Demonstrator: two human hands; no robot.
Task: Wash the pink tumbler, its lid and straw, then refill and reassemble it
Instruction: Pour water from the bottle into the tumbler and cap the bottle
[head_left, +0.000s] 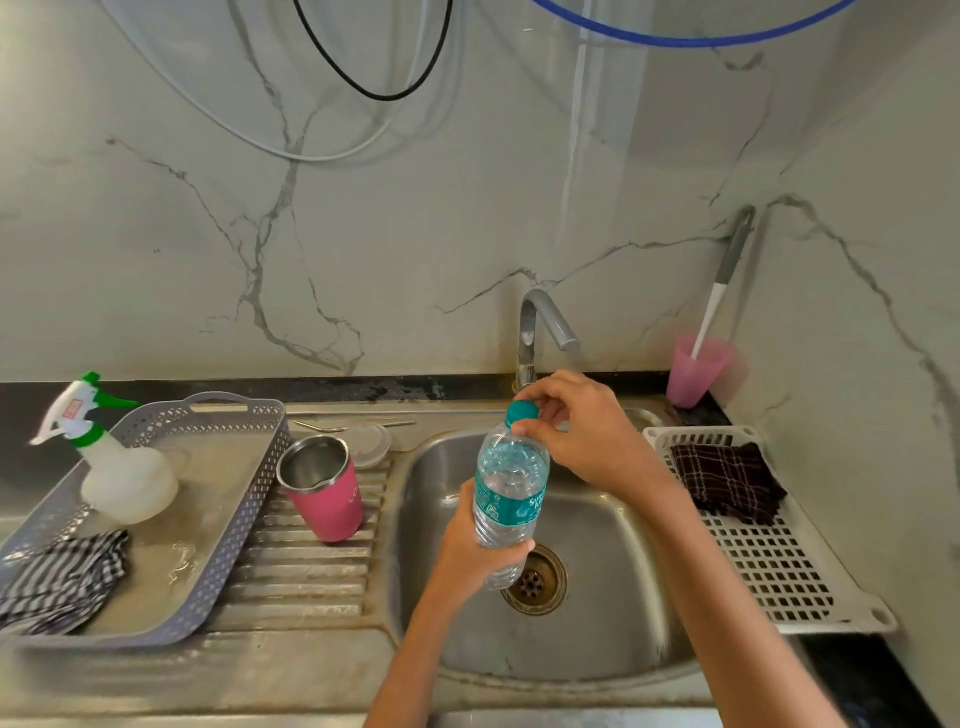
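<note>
1. A person's left hand (462, 545) grips the lower half of a water bottle (511, 488) at the centre of the frame, fingers wrapped round it and the thumb across the front.
2. The right hand (587, 436) pinches the bottle's teal cap (522, 412) between thumb and fingertips, with the wrist arched above it.
3. The bottle stands nearly upright over the sink (618, 571), above the drain (535, 579), and is largely full of water.
4. The tumbler (324, 493) stands open and upright on the drainboard (311, 582), left of the sink, showing its steel inside.
5. The clear lid (370, 442) lies just behind the tumbler, and the metal straw (322, 427) lies along the back edge of the drainboard beside it.
6. The tap (537, 332) rises behind the sink, just above the right hand; no water shows at its spout.
7. At lower left, a grey tray (260, 499) holds a spray bottle (122, 473) and a striped cloth (62, 577).
8. At right, a white rack (779, 571) carries a dark checked cloth (727, 483).
9. In the right corner by the marble wall, a pink cup (696, 374) holds a brush (719, 291) that leans against the wall.
</note>
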